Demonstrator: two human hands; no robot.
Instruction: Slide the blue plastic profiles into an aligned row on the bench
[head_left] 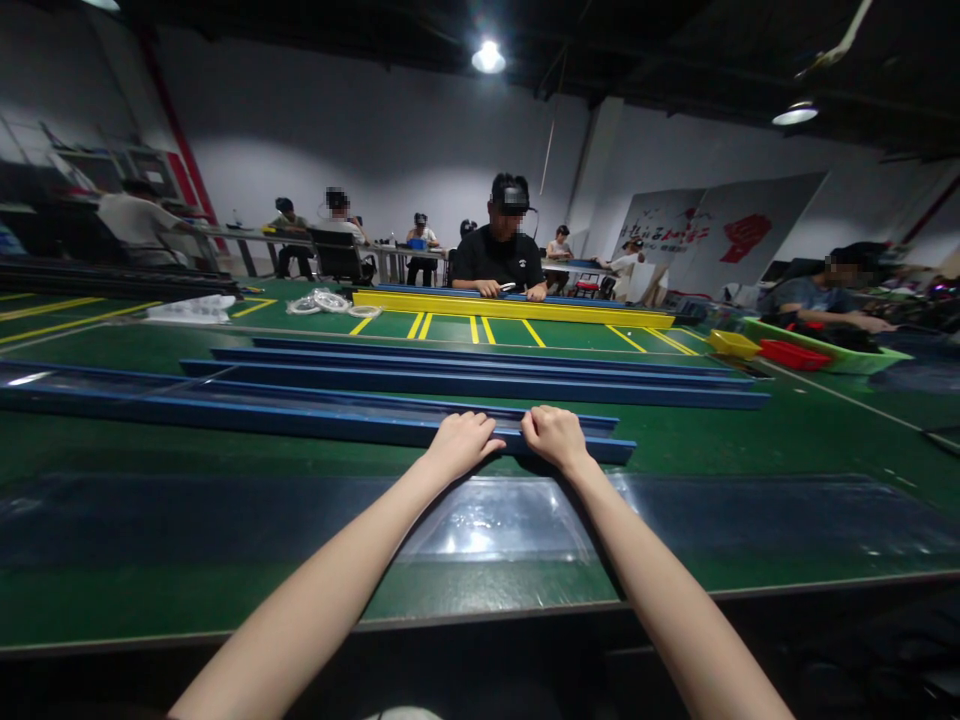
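Both my arms reach forward over a green table (750,440). My left hand (463,441) and my right hand (553,436) sit side by side on the near edge of a long blue channel (225,410), fingers curled over its rim, both closed on it. A clear plastic strip (495,520) lies flat on the table just below my hands. Behind the gripped channel lie two more long blue channels (480,375).
A person in black sits across the table at a yellow channel (510,308). Other people work at tables behind and to the right. Yellow, red and green trays (795,352) stand at the right. Clear bags and rings (322,302) lie far left. The table's front edge (480,615) is close.
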